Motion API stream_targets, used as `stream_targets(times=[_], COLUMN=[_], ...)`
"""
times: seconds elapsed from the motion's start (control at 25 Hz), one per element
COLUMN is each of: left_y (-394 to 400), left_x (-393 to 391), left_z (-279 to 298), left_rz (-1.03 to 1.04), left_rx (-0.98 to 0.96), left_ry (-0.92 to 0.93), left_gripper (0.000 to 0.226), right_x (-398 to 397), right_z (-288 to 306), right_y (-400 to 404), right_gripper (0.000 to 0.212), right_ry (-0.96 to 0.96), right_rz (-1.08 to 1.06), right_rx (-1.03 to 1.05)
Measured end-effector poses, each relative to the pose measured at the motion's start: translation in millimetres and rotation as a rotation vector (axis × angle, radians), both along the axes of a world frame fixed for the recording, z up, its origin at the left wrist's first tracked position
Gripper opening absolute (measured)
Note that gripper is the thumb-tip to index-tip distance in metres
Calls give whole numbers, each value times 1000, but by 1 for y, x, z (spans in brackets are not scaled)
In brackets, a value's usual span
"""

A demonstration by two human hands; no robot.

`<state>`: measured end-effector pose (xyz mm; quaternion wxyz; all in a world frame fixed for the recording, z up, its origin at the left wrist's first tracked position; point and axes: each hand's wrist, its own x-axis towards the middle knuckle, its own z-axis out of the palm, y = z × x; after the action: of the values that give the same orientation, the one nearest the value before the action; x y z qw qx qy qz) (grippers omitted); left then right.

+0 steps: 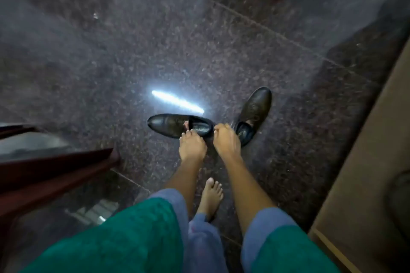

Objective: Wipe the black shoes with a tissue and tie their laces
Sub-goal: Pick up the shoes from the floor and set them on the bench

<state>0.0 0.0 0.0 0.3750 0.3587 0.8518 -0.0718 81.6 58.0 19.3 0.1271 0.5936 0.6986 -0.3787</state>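
Below, each hand [192,145] [226,139] grips one glossy black shoe [168,123] [255,108].

Black shoes [175,125] glossy leather; floor [133,51] polished speckled stone.

Person's body seen from above, head cam. Both forearms bare from approx the elbow down; left hand [192,145] & right hand [226,139] bare too, no rings, watch or bands visible. Short pale nails show on the left fingers. Sleeves: soft blue-grey fabric, loose, ending at mid-forearm, left sleeve [169,198] & right sleeve [269,221]. Over them a teal-green garment [124,241] w/ fuzzy, towel-like texture, covering torso & upper arms. Trousers [203,239] same blue-grey, loose fit, w/ faint pinkish tint near the knee. One bare foot [211,195] visible below, no sock, no footwear.
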Motion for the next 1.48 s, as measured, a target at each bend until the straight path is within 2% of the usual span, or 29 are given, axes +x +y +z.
stream_targets(times=[0.16, 0.28, 0.36, 0.44, 0.56, 0.64, 0.76, 0.84, 0.92, 1.12, 1.2, 1.28, 1.36, 1.4, 1.48], left_y=[8, 6, 12, 15, 10, 8, 14, 24, 41, 71, 64, 53, 44, 40, 33], left_x=[-7, -3, -5, -5, -2, -1, 1, -1, -6, -18, -15, -9, -4, -2, 2], left_z=[-51, -75, -84, -85, -72, -58, -51, -56, -65, -88, -86, -81, -62, -51, -35], left_rz=[372, 746, 934, 1023, 954, 853, 649, 479, 359, 258, 218, 199, 128, 31, -275], left_rx=[27, 20, 16, 32, 29, 32, 67, 124, 176, 213, 222, 215, 215, 209, 210], left_ry=[-6, -65, -188, -270, -229, -179, -138, -145, -165, -205, -231, -232, -175, -125, -51], left_gripper=[52, 51, 53, 57, 55, 53, 41, 38, 38, 40, 39, 36, 36, 39, 46], right_x=[-22, -37, -42, -38, -28, -22, -24, -34, -41, -55, -54, -40, -21, -12, 5], right_z=[-70, -105, -110, -107, -105, -101, -103, -109, -123, -156, -154, -133, -103, -87, -60], right_y=[20, 22, 23, 18, -16, -48, -71, -67, -54, -23, -26, -29, -31, -29, -24], right_gripper=[34, 36, 35, 36, 34, 30, 35, 40, 45, 52, 50, 44, 39, 36, 35], right_ry=[-44, -126, -168, -177, -38, 138, 329, 434, 537, 549, 537, 463, 278, 180, 12], right_rz=[113, 152, 94, -65, -462, -847, -1342, -1565, -1697, -1728, -1653, -1455, -1090, -907, -670], right_rx=[4, -50, -64, -107, -235, -317, -390, -373, -354, -299, -310, -343, -243, -186, -82])
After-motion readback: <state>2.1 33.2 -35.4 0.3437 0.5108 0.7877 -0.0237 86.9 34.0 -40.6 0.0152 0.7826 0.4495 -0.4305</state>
